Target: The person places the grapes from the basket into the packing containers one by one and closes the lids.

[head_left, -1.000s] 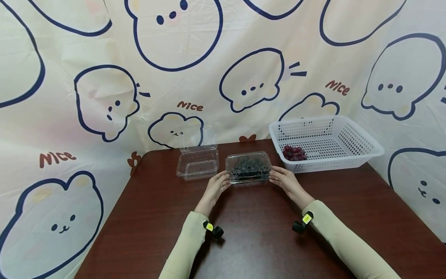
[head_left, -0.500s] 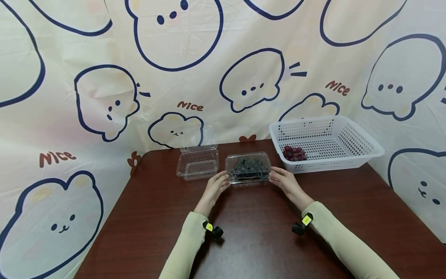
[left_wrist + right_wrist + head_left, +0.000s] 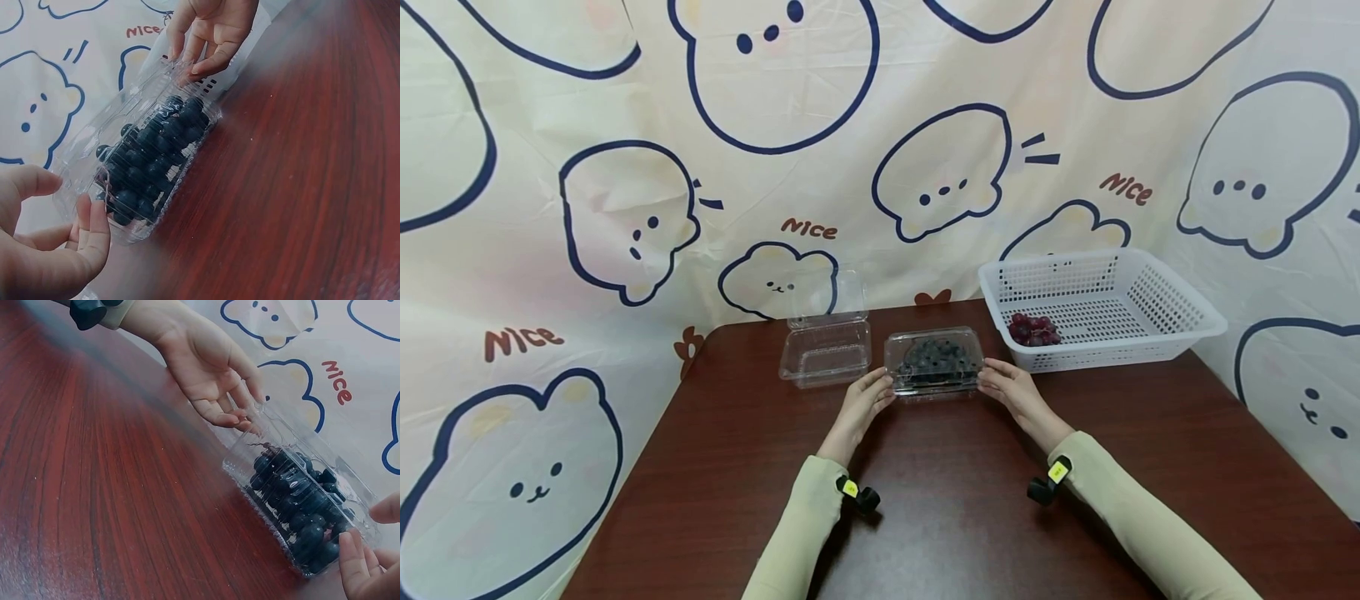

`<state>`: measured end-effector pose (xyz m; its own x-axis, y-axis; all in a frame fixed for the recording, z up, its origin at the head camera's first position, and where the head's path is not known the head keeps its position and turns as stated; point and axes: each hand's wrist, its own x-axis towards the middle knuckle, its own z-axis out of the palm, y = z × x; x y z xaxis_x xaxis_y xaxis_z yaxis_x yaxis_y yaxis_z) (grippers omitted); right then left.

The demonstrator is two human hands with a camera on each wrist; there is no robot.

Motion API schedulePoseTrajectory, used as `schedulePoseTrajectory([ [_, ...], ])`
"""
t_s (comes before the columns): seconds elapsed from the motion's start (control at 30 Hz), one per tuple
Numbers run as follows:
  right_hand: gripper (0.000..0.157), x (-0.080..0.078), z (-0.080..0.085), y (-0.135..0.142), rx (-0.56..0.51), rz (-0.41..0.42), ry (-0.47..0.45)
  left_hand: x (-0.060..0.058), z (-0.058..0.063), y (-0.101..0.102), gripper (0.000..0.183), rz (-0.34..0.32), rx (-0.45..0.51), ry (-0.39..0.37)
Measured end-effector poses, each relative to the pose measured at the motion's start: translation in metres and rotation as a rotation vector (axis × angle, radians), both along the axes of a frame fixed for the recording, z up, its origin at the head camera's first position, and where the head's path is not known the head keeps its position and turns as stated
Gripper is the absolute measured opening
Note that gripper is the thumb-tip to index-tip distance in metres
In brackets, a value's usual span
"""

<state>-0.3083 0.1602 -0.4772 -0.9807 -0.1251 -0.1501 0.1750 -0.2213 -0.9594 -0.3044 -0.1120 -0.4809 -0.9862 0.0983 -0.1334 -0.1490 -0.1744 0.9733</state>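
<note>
A lidded clear plastic box [image 3: 934, 388] holds a bunch of dark, nearly black grapes [image 3: 936, 357] at the middle of the table. My left hand [image 3: 857, 410] grips its left end, with thumb and fingertips on the end wall. At the opposite end my right hand [image 3: 1021, 397] holds it the same way. In the left wrist view the grapes [image 3: 150, 159] show through the plastic, and the lid looks shut. In the right wrist view the left hand [image 3: 200, 369] is at the far end. I cannot tell whether the box touches the table.
A second clear box [image 3: 826, 354] stands to the left with its lid raised and nothing in it. At the back right, a white perforated basket [image 3: 1112, 354] holds a small bunch of red grapes [image 3: 1033, 329]. A patterned cloth [image 3: 940, 83] hangs behind the brown table [image 3: 940, 500].
</note>
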Motion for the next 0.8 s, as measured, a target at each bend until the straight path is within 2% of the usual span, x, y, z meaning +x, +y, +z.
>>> schedulePoseTrajectory([
  [0.27,0.056,-0.0008,-0.0001,0.0007,0.002,0.007,0.007,-0.0011,-0.0009,0.0009,0.052,0.015,-0.004,0.004],
  [0.5,0.057,-0.0010,-0.0043,0.0023,0.020,0.018,0.003,0.0017,0.0001,-0.0001,0.054,-0.010,0.009,0.014],
  [0.8,0.058,-0.0010,-0.0087,0.0028,0.020,0.014,-0.020,0.0006,-0.0052,0.0027,0.051,0.029,0.031,0.017],
])
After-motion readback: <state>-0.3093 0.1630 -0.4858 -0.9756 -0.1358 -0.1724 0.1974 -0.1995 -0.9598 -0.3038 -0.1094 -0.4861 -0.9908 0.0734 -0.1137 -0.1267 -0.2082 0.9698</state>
